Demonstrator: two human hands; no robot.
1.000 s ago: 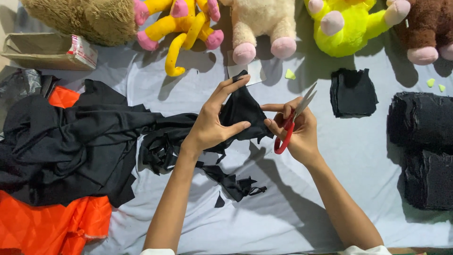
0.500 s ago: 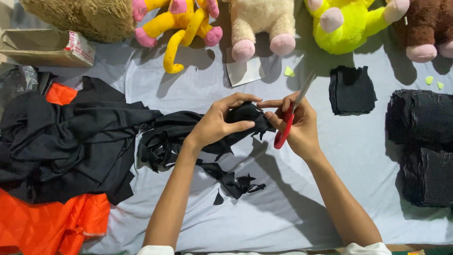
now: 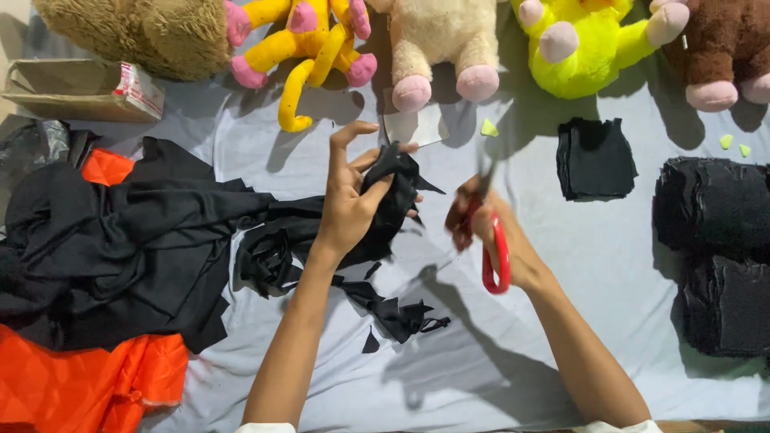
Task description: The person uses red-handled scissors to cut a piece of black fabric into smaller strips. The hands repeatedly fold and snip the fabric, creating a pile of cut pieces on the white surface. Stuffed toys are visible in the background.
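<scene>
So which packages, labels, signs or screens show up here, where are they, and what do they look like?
Flat brown cardboard box: top left, beside the tan plush toy; a white and red label covers its right end.
Small white card: top centre, below the cream plush toy; rectangular, looks blank.
No signs or screens.

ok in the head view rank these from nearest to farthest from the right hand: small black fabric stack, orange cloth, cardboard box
1. The small black fabric stack, just up and to the right of the right hand.
2. The orange cloth, far left at the bottom corner.
3. The cardboard box, far left at the top edge, slightly farther than the orange cloth.
</scene>
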